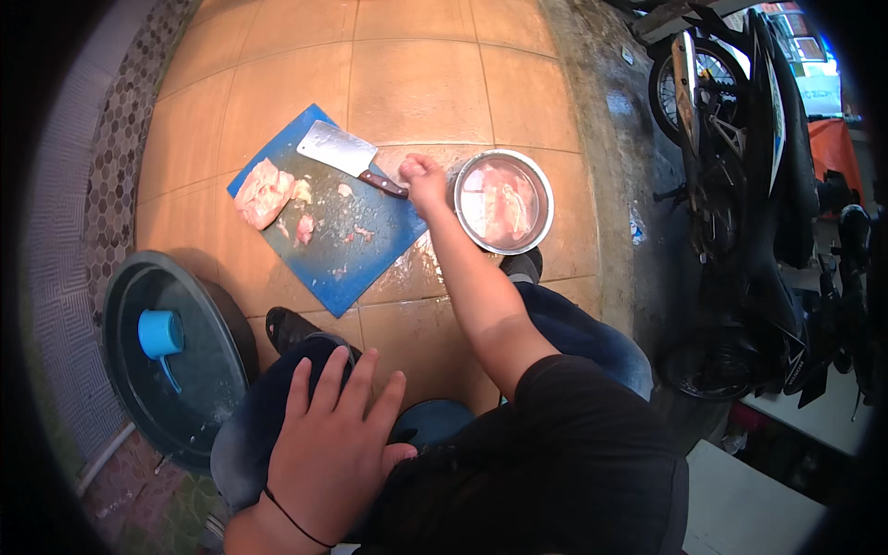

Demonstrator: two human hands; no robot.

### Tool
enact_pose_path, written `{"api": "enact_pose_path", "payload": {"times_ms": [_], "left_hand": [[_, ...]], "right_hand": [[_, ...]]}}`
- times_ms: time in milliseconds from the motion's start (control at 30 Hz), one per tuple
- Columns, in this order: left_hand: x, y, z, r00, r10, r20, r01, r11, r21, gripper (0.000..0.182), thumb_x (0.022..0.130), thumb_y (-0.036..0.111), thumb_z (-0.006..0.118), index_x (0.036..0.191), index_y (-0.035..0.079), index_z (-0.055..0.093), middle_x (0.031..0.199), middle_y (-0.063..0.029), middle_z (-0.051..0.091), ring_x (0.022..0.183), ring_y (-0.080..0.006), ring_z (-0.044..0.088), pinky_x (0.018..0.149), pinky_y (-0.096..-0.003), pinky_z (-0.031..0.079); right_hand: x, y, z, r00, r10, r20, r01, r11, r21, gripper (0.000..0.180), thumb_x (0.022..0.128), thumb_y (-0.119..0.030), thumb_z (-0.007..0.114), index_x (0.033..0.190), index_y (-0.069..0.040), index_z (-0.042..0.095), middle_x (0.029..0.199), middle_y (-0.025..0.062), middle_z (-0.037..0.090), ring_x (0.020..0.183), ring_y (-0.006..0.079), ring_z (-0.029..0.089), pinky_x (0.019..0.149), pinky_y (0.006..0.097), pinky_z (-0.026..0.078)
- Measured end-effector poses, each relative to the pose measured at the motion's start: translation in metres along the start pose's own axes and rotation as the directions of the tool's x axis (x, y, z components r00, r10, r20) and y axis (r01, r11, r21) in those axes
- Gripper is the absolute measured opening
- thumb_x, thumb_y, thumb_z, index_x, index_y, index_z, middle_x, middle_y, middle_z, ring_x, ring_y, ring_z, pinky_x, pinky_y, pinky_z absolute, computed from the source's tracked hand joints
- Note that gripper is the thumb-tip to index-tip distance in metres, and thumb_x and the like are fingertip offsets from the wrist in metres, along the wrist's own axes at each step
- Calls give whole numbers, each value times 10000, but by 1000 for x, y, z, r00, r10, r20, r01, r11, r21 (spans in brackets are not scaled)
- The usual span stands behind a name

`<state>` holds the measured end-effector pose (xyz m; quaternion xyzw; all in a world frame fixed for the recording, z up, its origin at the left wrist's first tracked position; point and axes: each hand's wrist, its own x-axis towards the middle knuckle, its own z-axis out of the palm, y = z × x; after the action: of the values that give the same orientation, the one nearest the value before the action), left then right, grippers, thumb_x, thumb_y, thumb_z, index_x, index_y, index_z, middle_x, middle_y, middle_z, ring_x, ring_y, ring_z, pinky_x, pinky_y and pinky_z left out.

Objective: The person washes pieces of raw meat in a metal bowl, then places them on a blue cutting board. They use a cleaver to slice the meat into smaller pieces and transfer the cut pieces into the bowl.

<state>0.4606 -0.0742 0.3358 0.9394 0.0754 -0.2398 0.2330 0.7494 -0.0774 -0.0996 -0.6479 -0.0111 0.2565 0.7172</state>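
My right hand point(424, 184), fingers curled in, is between the cleaver's handle end and a metal bowl point(548, 208). I see nothing held in it; whether it touches the handle is unclear. The cleaver point(338, 149), with a riveted wooden handle, lies flat across a blue cutting board point(347, 277). A pale pink lump of raw meat point(262, 194) rests at the board's left corner, and small scraps point(305, 229) lie beside it. Pieces of raw meat point(506, 205) sit in liquid in the bowl. My left hand point(340, 444) is spread, palm down, above my left knee, holding nothing.
At left stands a large dark basin point(201, 388) with a light-blue dipper point(161, 334) in it. The tiled floor point(416, 90) is wet near the board. A motorcycle point(756, 208) is parked at right. My shod feet flank the board's near corner.
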Motion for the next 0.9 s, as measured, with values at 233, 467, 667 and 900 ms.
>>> {"api": "enact_pose_path", "payload": {"times_ms": [233, 467, 667, 900], "left_hand": [[-26, -5, 30, 970, 208, -129, -198, 977, 82, 557, 854, 415, 631, 1299, 88, 563, 1373, -188, 500, 1316, -354, 438, 1105, -528, 305], [-21, -11, 25, 944, 167, -286, -139, 984, 114, 655, 832, 488, 670, 1330, 80, 551, 1388, -184, 514, 1307, -374, 454, 1097, -552, 316], [-32, 9, 15, 936, 289, -202, -264, 954, 139, 734, 752, 501, 750, 1312, 65, 562, 1359, -219, 535, 1271, -393, 489, 1059, -511, 351], [-40, 23, 22, 860, 509, -16, -508, 856, -99, 725, 784, 511, 740, 1309, 47, 557, 1356, -239, 524, 1227, -406, 519, 1028, -473, 397]], "right_hand": [[11, -28, -129, 834, 284, -472, -371, 923, -99, 495, 880, 2, 662, 1332, -37, 465, 810, 135, 639, 612, 183, 608, 437, 311, 470], [20, -127, -206, 971, -81, -223, -214, 107, -971, 276, 814, -193, 675, 988, 16, 723, 976, 227, 716, 922, 321, 705, 778, 386, 557], [38, -235, -196, 977, 139, 160, 176, -116, -978, 257, 833, -295, 684, 931, -60, 722, 925, 148, 718, 773, 271, 633, 704, 398, 512], [8, -231, -189, 999, -51, -3, 8, 205, -979, 301, 791, -198, 731, 1048, -48, 684, 1013, 152, 717, 927, 279, 688, 802, 366, 543]]}}
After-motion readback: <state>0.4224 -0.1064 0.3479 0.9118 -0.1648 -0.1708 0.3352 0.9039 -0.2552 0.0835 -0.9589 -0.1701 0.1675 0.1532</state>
